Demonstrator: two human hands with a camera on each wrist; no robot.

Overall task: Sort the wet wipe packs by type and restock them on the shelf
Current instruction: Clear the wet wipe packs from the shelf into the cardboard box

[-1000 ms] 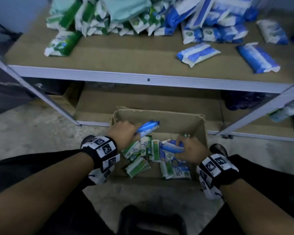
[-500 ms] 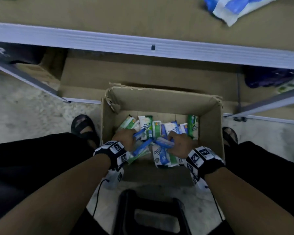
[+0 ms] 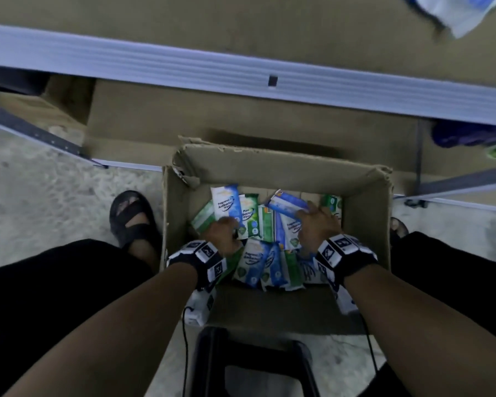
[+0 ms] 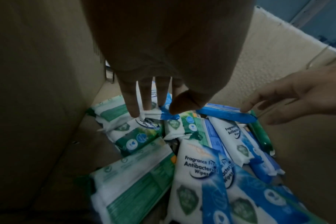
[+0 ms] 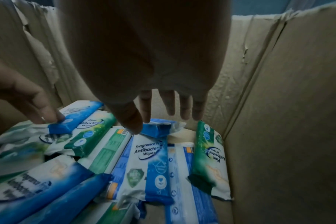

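Head view: two hands in box [image 3: 378, 213], each pinching one blue pack: left hand [image 3: 222, 232], right hand [image 3: 318, 222].

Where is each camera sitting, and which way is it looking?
Head: worn on the head, looks down into the cardboard box; shows both forearms, left hand, right hand, legs, sandalled foot.
Left wrist: looks along the left hand's fingers pinching a blue pack; the right hand shows too.
Right wrist: looks along the right hand's fingers at another blue pack; the left hand shows too.
Shared: all three see both hands and the wipe packs in the box.
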